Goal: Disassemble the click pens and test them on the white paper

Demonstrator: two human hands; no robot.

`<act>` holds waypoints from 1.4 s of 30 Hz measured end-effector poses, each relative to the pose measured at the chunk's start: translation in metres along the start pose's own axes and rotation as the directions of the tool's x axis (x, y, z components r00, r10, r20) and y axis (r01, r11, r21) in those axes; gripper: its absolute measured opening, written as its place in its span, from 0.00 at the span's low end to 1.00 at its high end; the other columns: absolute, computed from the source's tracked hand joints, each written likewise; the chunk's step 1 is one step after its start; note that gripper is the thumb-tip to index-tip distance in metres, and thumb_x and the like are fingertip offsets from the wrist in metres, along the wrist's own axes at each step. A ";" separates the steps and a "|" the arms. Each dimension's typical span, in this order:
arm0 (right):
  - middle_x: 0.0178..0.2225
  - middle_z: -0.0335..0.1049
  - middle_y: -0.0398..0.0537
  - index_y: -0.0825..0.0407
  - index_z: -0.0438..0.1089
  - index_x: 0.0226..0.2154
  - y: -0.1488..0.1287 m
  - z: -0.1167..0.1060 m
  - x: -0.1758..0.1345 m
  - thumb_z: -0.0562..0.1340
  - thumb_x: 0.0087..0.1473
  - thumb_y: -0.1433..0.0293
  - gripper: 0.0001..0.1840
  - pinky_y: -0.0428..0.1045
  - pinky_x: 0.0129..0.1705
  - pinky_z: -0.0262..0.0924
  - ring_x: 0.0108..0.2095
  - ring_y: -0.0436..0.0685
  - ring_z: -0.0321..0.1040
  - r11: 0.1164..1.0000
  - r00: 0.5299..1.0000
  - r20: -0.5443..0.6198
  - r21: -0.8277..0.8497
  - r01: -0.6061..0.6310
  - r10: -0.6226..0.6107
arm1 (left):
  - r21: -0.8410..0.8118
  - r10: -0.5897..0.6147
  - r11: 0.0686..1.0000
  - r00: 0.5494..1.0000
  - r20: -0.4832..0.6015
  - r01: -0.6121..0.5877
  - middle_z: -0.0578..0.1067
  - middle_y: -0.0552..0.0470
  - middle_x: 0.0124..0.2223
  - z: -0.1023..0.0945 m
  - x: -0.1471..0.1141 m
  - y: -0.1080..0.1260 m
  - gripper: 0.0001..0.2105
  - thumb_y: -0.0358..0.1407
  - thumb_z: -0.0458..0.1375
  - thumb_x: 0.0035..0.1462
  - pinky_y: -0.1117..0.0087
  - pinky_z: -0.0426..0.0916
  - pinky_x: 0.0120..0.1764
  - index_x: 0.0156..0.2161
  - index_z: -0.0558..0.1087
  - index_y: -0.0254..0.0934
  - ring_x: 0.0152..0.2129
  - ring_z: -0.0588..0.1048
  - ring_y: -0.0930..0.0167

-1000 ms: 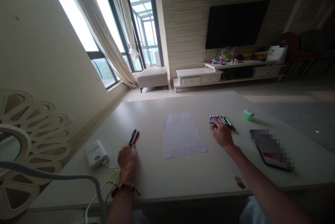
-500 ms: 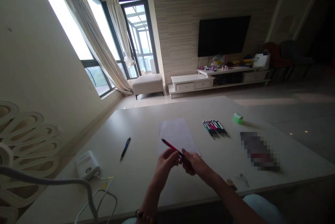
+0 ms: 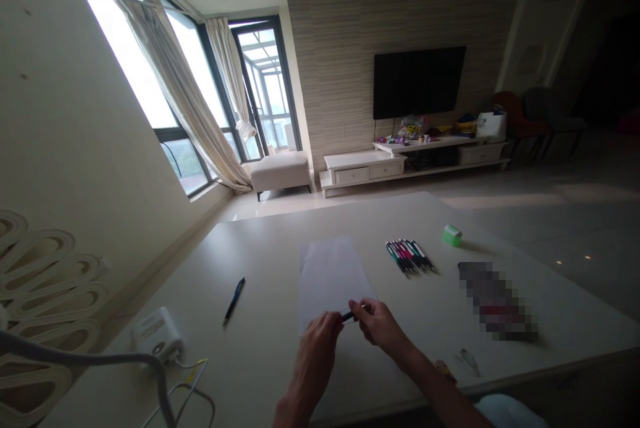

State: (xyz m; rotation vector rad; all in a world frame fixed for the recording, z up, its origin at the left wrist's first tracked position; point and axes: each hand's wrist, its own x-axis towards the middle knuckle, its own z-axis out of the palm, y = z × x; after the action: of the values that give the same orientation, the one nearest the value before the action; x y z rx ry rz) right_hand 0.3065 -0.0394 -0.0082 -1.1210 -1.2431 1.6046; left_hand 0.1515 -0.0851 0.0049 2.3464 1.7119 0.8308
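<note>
A pen [image 3: 347, 316] spans the gap between my two hands, with only a short dark piece of its barrel showing. My left hand [image 3: 323, 335] is closed around one end, and its fingers hide that part. The other end is pinched between the thumb and fingers of my right hand [image 3: 373, 320]. Both hands are over the near edge of a white sheet of paper [image 3: 333, 268]. To the left, a blue and black pen [image 3: 234, 301] lies by itself on the table.
Several pens [image 3: 411, 257] lie side by side right of the paper. Beyond them is a small green box [image 3: 453, 235]. A blurred-out object [image 3: 497, 301] lies at the right. A white device [image 3: 157, 338] with cables is at the left of the white table [image 3: 265, 241].
My hands have moved lower and turned. The pen's red section, which stuck out up and left, is now hidden by my left hand. The view has tilted up slightly.
</note>
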 end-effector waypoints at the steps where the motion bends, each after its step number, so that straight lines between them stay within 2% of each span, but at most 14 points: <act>1: 0.10 0.47 0.32 0.51 0.56 0.17 0.002 0.003 0.001 0.56 0.42 0.42 0.29 0.43 0.14 0.35 0.11 0.43 0.41 1.000 1.000 -0.015 -0.008 -0.027 0.026 | 0.003 -0.009 1.000 1.000 -0.008 0.009 0.74 0.54 0.32 0.003 -0.001 0.001 0.09 0.33 0.46 0.61 0.72 0.65 0.31 0.36 0.69 0.41 0.28 0.72 0.72; 6: 0.07 0.46 0.35 0.50 0.52 0.12 0.013 0.017 0.005 0.50 0.43 0.39 0.32 0.44 0.12 0.34 0.08 0.44 0.42 0.994 0.992 -0.075 -0.041 -0.105 0.102 | 0.035 0.050 0.998 0.994 -0.095 -0.046 0.73 0.53 0.32 0.009 -0.004 -0.003 0.08 0.32 0.46 0.61 0.72 0.65 0.32 0.38 0.68 0.41 0.29 0.72 0.71; 11: 0.08 0.45 0.35 0.49 0.49 0.13 0.019 0.023 0.011 0.51 0.44 0.40 0.31 0.44 0.13 0.35 0.09 0.44 0.41 0.991 0.979 -0.155 0.030 -0.128 0.131 | 0.096 0.084 0.993 0.985 -0.149 -0.071 0.74 0.52 0.34 0.009 -0.005 -0.004 0.08 0.32 0.48 0.61 0.70 0.66 0.33 0.41 0.69 0.42 0.30 0.71 0.70; 14: 0.08 0.45 0.34 0.49 0.47 0.13 0.021 0.023 0.014 0.55 0.42 0.41 0.31 0.44 0.13 0.35 0.09 0.44 0.40 0.993 0.974 -0.196 0.065 -0.098 0.109 | 0.139 0.110 0.986 0.979 -0.172 -0.087 0.74 0.52 0.33 0.009 -0.005 -0.002 0.08 0.33 0.49 0.61 0.69 0.65 0.34 0.42 0.69 0.41 0.30 0.71 0.70; 18: 0.08 0.42 0.33 0.48 0.46 0.14 0.021 0.022 0.013 0.56 0.41 0.42 0.30 0.44 0.13 0.32 0.09 0.43 0.36 0.984 0.968 -0.206 0.135 -0.119 0.145 | 0.202 0.101 0.977 0.981 -0.166 -0.066 0.73 0.51 0.33 0.007 -0.004 0.002 0.09 0.33 0.48 0.61 0.68 0.64 0.34 0.40 0.70 0.40 0.30 0.70 0.70; 22: 0.09 0.41 0.32 0.48 0.46 0.15 0.021 0.023 0.012 0.55 0.44 0.44 0.28 0.43 0.13 0.31 0.10 0.43 0.35 0.968 0.956 -0.215 0.193 -0.159 0.200 | 0.238 0.117 0.968 0.982 -0.147 -0.079 0.74 0.51 0.35 0.006 -0.005 0.002 0.09 0.31 0.49 0.61 0.68 0.63 0.36 0.42 0.70 0.41 0.32 0.70 0.70; 28: 0.13 0.42 0.33 0.48 0.47 0.17 0.022 0.024 0.009 0.55 0.46 0.49 0.24 0.43 0.15 0.36 0.13 0.44 0.39 0.983 0.970 -0.220 0.170 -0.069 0.106 | 0.233 0.100 0.970 0.986 -0.134 -0.067 0.74 0.52 0.33 0.008 -0.006 0.003 0.10 0.29 0.48 0.60 0.68 0.62 0.34 0.40 0.71 0.41 0.30 0.70 0.69; 32: 0.14 0.44 0.35 0.49 0.48 0.17 0.022 0.024 0.007 0.55 0.44 0.47 0.25 0.45 0.17 0.38 0.15 0.46 0.42 0.993 0.980 -0.196 0.115 -0.023 0.045 | 0.149 0.018 0.989 0.990 -0.138 0.003 0.74 0.52 0.30 0.006 -0.006 0.008 0.12 0.29 0.46 0.60 0.71 0.61 0.29 0.36 0.72 0.41 0.28 0.70 0.69; 34: 0.13 0.45 0.35 0.49 0.49 0.16 0.020 0.023 0.004 0.53 0.46 0.46 0.26 0.45 0.18 0.39 0.15 0.47 0.43 1.000 0.984 -0.178 0.027 0.014 -0.009 | 0.035 -0.079 0.996 0.990 -0.119 0.083 0.74 0.52 0.28 0.004 -0.005 0.009 0.12 0.31 0.46 0.60 0.72 0.60 0.27 0.33 0.72 0.40 0.26 0.71 0.70; 36: 0.13 0.46 0.36 0.49 0.50 0.16 0.016 0.021 -0.001 0.50 0.50 0.46 0.26 0.46 0.20 0.42 0.16 0.47 0.44 0.991 0.982 -0.159 -0.101 0.091 -0.106 | -0.140 -0.194 0.972 0.980 -0.039 0.187 0.73 0.53 0.24 0.001 -0.003 0.007 0.14 0.34 0.46 0.60 0.73 0.60 0.26 0.29 0.73 0.39 0.22 0.71 0.71; 38: 0.14 0.48 0.37 0.50 0.52 0.17 0.010 0.019 -0.004 0.49 0.52 0.48 0.26 0.46 0.22 0.44 0.17 0.48 0.46 0.959 0.969 -0.117 -0.211 0.188 -0.216 | -0.293 -0.245 0.923 0.968 0.055 0.250 0.72 0.54 0.20 -0.001 -0.001 0.002 0.16 0.37 0.46 0.60 0.75 0.60 0.25 0.26 0.73 0.37 0.20 0.70 0.72; 40: 0.15 0.49 0.37 0.51 0.54 0.18 0.004 0.016 -0.006 0.49 0.53 0.49 0.25 0.46 0.22 0.45 0.18 0.47 0.47 0.942 0.965 -0.062 -0.238 0.235 -0.256 | -0.353 -0.230 0.906 0.971 0.059 0.236 0.73 0.54 0.22 -0.002 0.000 -0.002 0.15 0.38 0.48 0.59 0.75 0.61 0.26 0.27 0.73 0.36 0.21 0.71 0.72; 42: 0.15 0.51 0.37 0.51 0.55 0.18 0.000 0.014 -0.005 0.50 0.53 0.49 0.25 0.45 0.21 0.45 0.17 0.47 0.48 0.953 0.973 -0.010 -0.203 0.224 -0.231 | -0.334 -0.207 0.923 0.978 -0.013 0.190 0.75 0.53 0.28 -0.002 0.000 -0.005 0.12 0.37 0.49 0.59 0.74 0.63 0.30 0.32 0.74 0.38 0.25 0.72 0.71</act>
State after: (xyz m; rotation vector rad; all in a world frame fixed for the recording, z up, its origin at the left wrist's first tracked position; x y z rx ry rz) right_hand 0.2948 -0.0476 -0.0057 -1.0777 -1.4806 1.3058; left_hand 0.1464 -0.0842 0.0047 1.9138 1.6414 1.0511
